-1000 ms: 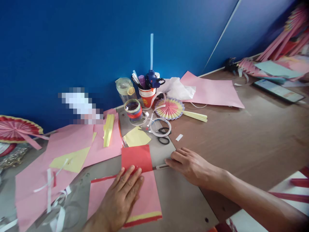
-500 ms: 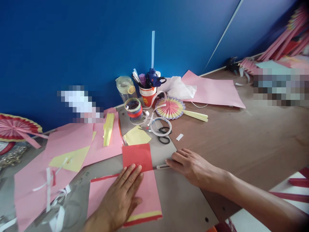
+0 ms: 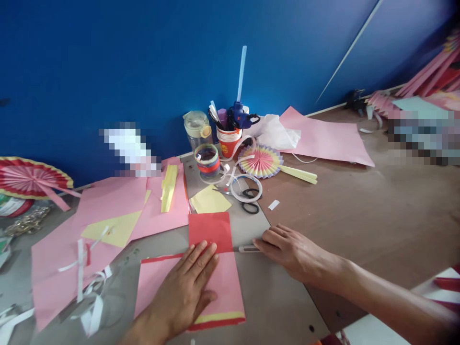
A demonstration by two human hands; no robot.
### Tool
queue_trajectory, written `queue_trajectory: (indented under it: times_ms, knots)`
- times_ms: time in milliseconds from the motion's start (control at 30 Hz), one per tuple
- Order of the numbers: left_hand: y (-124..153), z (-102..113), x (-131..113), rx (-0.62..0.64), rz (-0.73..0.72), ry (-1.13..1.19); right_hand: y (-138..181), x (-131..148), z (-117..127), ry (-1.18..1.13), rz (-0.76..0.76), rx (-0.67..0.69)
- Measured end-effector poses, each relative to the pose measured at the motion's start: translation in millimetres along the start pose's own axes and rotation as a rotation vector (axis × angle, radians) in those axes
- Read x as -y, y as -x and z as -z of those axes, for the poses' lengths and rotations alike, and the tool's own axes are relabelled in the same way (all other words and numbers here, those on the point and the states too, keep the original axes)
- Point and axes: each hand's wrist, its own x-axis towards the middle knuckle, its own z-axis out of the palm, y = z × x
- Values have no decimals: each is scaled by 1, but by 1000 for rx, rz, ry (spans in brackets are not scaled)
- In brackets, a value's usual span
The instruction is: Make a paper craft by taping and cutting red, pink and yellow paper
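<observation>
My left hand point(image 3: 194, 282) lies flat with fingers stretched, pressing on a pink paper sheet point(image 3: 230, 287) and the lower edge of a red paper piece point(image 3: 210, 229). Yellow and red strips edge the pink sheet at its near side. In my right hand point(image 3: 287, 249) is a slim craft knife point(image 3: 247, 249) with a pale body, held low and pointing left. Its tip reaches the right side of the papers, where red meets pink; whether the blade is under or between them I cannot tell. The fingers of my right hand are closed around its rear end.
Beyond the papers lie black-handled scissors point(image 3: 250, 207), a tape roll point(image 3: 246, 188) and a yellow paper piece point(image 3: 210, 199). A red cup point(image 3: 230, 143) with pens, a jar point(image 3: 197, 129) and a pleated paper rosette point(image 3: 260, 161) stand near the blue wall. Pink sheets point(image 3: 108, 196) and white strips point(image 3: 80, 270) spread leftward.
The whole view has shifted slightly, so everything appears a little farther right. Both hands, the craft knife and the papers keep nearly the same places relative to each other.
</observation>
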Motion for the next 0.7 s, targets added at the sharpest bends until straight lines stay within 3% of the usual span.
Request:
queue_trajectory:
  times_ms: [700]
  knots:
    - [1, 1, -3, 32, 16, 77, 7, 3, -6, -53, -35, -25]
